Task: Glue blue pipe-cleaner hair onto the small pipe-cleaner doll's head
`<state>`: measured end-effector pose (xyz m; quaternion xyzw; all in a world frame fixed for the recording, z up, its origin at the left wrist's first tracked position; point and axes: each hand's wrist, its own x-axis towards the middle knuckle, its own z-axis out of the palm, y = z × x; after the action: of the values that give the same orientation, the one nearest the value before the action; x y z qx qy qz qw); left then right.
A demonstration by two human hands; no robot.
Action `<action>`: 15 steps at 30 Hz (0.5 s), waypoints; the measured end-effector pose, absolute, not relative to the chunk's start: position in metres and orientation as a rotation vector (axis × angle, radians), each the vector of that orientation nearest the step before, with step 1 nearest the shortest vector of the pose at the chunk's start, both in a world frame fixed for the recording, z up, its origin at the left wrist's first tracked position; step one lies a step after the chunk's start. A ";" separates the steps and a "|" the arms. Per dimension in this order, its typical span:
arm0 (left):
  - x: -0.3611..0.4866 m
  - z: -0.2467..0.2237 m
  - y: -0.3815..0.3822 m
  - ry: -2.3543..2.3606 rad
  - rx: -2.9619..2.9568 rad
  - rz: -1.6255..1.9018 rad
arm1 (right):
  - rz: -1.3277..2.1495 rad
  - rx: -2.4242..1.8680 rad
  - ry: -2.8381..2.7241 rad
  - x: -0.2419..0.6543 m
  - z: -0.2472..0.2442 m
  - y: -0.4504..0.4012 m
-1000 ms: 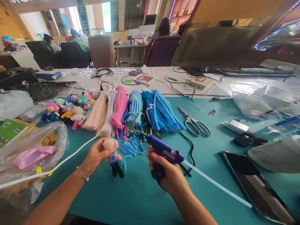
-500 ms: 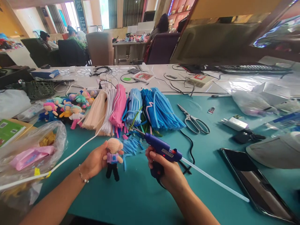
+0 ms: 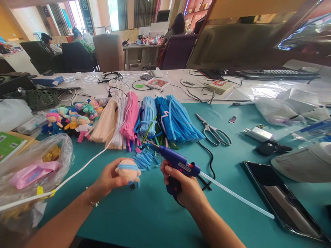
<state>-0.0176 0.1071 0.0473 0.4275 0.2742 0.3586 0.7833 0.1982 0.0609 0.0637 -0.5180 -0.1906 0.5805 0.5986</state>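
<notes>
My left hand (image 3: 111, 177) grips a small doll (image 3: 128, 171) between thumb and fingers. The doll's pale round head faces up toward the camera, with a light blue strip across it; its body is mostly hidden underneath. My right hand (image 3: 181, 182) is wrapped round the handle of a dark blue glue gun (image 3: 178, 160), whose nozzle points up and left. A long clear glue stick (image 3: 238, 194) sticks out of its back end. Short blue cut pieces (image 3: 144, 159) lie on the green mat between the hands, beyond the doll.
Bundles of pipe cleaners (image 3: 181, 120) stand behind the hands, with finished dolls (image 3: 73, 120) to their left. Scissors (image 3: 213, 131) and a phone (image 3: 279, 199) lie on the right. A white cable (image 3: 85, 167) crosses beside a plastic bag (image 3: 62, 148). People sit in the background.
My left hand has tipped the doll, so its head top now shows instead of its front and black legs. My right hand and the glue gun have hardly moved.
</notes>
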 end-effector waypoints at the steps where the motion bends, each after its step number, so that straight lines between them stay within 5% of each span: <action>1: -0.017 0.046 0.106 0.591 0.938 0.786 | 1.347 -1.201 -0.441 0.198 0.064 0.061; 15: -0.021 0.042 0.105 0.693 1.146 0.833 | 1.365 -1.210 -0.489 0.198 0.062 0.061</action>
<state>-0.0211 0.1048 0.0424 0.5155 0.3115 0.3746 0.7049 0.1980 0.0611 0.0620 -0.5190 -0.2096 0.5856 0.5863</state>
